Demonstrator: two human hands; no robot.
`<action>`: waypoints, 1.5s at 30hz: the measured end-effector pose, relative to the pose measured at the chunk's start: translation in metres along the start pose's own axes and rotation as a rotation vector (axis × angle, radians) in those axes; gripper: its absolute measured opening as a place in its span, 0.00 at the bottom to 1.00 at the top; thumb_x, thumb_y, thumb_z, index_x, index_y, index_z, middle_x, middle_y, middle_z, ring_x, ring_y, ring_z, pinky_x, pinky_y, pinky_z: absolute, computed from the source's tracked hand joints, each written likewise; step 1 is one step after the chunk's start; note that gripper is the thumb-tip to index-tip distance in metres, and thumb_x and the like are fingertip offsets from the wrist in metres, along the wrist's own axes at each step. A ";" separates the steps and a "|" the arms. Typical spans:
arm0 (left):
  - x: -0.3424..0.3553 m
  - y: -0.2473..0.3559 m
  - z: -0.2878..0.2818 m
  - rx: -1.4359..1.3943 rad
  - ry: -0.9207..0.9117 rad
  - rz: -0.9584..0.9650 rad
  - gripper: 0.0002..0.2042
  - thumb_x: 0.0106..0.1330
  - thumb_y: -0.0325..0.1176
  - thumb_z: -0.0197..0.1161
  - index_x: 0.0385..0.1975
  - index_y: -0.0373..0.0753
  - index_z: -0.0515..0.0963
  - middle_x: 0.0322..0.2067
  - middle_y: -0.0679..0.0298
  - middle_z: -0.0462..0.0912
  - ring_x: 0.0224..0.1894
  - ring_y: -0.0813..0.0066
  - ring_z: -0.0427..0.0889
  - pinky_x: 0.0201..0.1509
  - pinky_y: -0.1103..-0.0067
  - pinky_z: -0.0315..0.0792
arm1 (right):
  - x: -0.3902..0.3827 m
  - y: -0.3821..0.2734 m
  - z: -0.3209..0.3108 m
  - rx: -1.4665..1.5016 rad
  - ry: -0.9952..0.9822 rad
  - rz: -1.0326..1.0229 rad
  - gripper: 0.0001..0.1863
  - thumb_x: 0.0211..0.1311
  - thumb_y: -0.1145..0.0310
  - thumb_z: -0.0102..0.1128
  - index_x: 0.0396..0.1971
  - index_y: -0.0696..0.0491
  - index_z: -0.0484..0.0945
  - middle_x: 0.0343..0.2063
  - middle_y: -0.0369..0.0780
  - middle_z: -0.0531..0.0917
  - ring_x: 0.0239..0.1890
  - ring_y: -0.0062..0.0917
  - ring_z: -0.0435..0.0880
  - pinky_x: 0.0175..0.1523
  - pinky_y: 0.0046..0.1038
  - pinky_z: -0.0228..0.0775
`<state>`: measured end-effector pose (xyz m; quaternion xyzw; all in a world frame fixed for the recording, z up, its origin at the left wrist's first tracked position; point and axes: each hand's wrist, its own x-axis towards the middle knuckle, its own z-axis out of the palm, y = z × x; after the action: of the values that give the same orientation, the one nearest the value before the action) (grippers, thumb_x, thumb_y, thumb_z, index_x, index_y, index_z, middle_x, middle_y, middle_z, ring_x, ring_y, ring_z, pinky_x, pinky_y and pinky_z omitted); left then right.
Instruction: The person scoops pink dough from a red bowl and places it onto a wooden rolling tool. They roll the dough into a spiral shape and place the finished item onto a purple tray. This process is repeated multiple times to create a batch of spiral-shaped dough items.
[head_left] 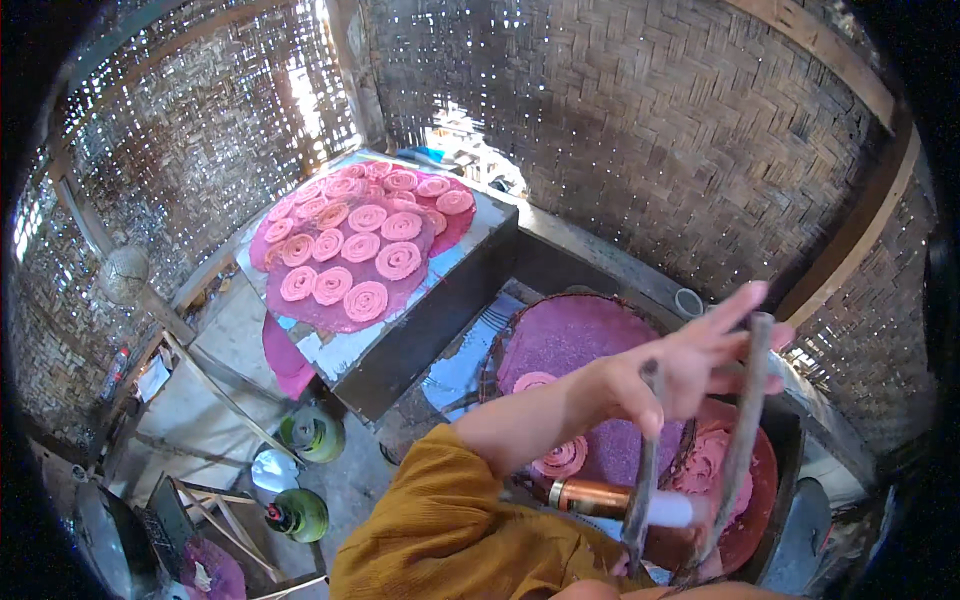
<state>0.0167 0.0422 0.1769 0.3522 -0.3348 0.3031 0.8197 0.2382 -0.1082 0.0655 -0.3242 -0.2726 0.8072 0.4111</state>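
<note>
My left hand (685, 365), in a mustard sleeve, reaches right with its fingers spread, behind two dark wooden sticks (741, 440) that rise toward me. I see no grip on the sticks. At their lower ends, part of my right hand (706, 565) shows at the bottom edge, its fingers seemingly closed round them. Beside the sticks lies a shiny copper-coloured cylinder (588, 497) with a white end. A red basin (762, 480) with pink dough (722, 455) stands just under my left hand. Pink noodle coils (561, 458) rest on a round purple mat (570, 335), partly hidden by my arm.
Left of centre, a box-like table (420, 345) carries many pink coils (366, 300) on purple mats. Green gas cylinders (312, 433) stand on the floor at lower left, near a wooden frame (232, 525). Woven bamboo walls (640, 130) enclose the space.
</note>
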 end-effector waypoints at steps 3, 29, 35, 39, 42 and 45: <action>0.012 -0.008 -0.001 0.153 -0.083 0.025 0.61 0.29 0.23 0.71 0.62 0.53 0.30 0.59 0.59 0.50 0.58 0.66 0.56 0.61 0.72 0.50 | -0.009 -0.010 -0.002 -0.048 0.040 0.033 0.48 0.33 0.54 0.65 0.56 0.61 0.54 0.50 0.48 0.67 0.48 0.36 0.69 0.48 0.34 0.64; -0.074 -0.030 -0.153 -0.235 0.668 0.224 0.18 0.59 0.58 0.43 0.30 0.52 0.71 0.30 0.59 0.74 0.35 0.58 0.74 0.36 0.62 0.72 | 0.022 -0.052 0.003 -0.292 0.104 0.278 0.48 0.30 0.55 0.65 0.55 0.61 0.56 0.46 0.49 0.70 0.43 0.36 0.73 0.41 0.33 0.69; -0.059 -0.024 -0.133 -0.214 0.453 0.297 0.19 0.59 0.58 0.41 0.32 0.51 0.70 0.31 0.58 0.73 0.37 0.57 0.76 0.39 0.62 0.72 | 0.022 -0.080 0.025 -0.448 0.046 0.270 0.54 0.25 0.58 0.66 0.58 0.60 0.50 0.53 0.43 0.65 0.51 0.29 0.68 0.49 0.29 0.64; -0.049 -0.011 -0.109 -0.181 0.396 0.293 0.20 0.59 0.59 0.41 0.32 0.50 0.70 0.31 0.58 0.73 0.38 0.58 0.75 0.41 0.59 0.71 | 0.016 -0.081 0.036 -0.512 0.093 0.304 0.58 0.22 0.57 0.67 0.58 0.62 0.48 0.55 0.44 0.63 0.57 0.30 0.61 0.60 0.28 0.48; -0.054 -0.023 -0.101 -0.176 0.382 0.306 0.21 0.58 0.61 0.40 0.34 0.51 0.70 0.31 0.58 0.73 0.38 0.56 0.75 0.40 0.60 0.71 | 0.003 -0.078 0.042 -0.486 0.119 0.327 0.55 0.21 0.59 0.69 0.57 0.61 0.51 0.52 0.44 0.65 0.55 0.29 0.63 0.58 0.26 0.50; -0.054 -0.021 -0.103 -0.127 0.357 0.336 0.22 0.57 0.62 0.39 0.34 0.52 0.70 0.31 0.58 0.73 0.38 0.55 0.74 0.38 0.61 0.71 | -0.004 -0.093 0.039 -0.591 0.145 0.330 0.45 0.21 0.63 0.71 0.50 0.60 0.65 0.43 0.43 0.75 0.46 0.27 0.73 0.47 0.25 0.65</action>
<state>0.0347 0.0964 0.0730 0.1801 -0.2569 0.4711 0.8244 0.2563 -0.0705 0.1571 -0.5256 -0.4087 0.7236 0.1818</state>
